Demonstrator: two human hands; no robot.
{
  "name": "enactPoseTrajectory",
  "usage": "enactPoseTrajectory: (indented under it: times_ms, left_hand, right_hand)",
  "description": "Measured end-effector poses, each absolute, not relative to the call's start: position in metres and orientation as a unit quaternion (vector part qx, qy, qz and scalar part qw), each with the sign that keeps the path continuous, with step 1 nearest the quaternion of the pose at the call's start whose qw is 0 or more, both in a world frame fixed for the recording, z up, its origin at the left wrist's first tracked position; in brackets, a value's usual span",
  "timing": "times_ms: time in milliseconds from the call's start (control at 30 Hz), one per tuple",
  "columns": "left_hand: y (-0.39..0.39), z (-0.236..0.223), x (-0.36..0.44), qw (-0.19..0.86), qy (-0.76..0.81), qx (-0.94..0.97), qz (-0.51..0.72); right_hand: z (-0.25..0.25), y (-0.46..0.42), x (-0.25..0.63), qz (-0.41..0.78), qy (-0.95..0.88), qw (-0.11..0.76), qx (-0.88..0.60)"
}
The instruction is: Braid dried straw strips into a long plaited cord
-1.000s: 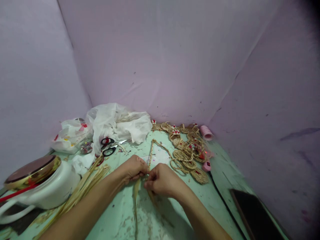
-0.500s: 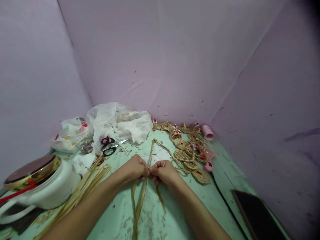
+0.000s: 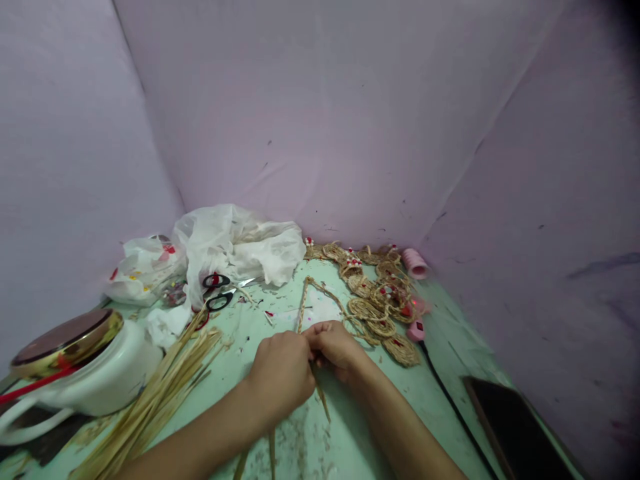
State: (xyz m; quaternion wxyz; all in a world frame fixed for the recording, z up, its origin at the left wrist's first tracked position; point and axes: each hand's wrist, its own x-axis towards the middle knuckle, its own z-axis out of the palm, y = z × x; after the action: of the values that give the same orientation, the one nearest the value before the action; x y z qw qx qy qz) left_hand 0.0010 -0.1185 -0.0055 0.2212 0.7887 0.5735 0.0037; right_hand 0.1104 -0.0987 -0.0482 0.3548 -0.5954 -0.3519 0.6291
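Your right hand (image 3: 334, 347): one, thumb and finger pinched together on the lower end of a braided cord (image 3: 302, 312), mid-table. Your left hand (image 3: 283, 370): one, against the right, fingers curled; you cannot tell its hold, hidden. Cord: bends towards the table's (image 3: 415, 407) far edge, then back towards coiled pieces (image 3: 401, 350), far right corner. Straw bundle (image 3: 155, 400): towards the left edge.

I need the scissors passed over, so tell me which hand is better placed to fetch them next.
Left, most likely: the left hand and right hand are both at the braid, but the scissors lie nearer the left, on its outer side.
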Motion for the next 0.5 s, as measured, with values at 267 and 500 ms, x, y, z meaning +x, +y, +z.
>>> enactPoseTrajectory:
  times_ms: [267,500]
  left_hand:
    - [-0.072,-0.008,-0.023,0.509,0.585,0.62,0.12]
    - [-0.072,-0.031,-0.016,0.624,0.552,0.547,0.08]
  right_hand:
    - [-0.048,-0.098,0.123,0.705,-0.35,0.346,-0.511]
    - [-0.05,-0.096,0.124,0.637,-0.445,0.306,-0.55]
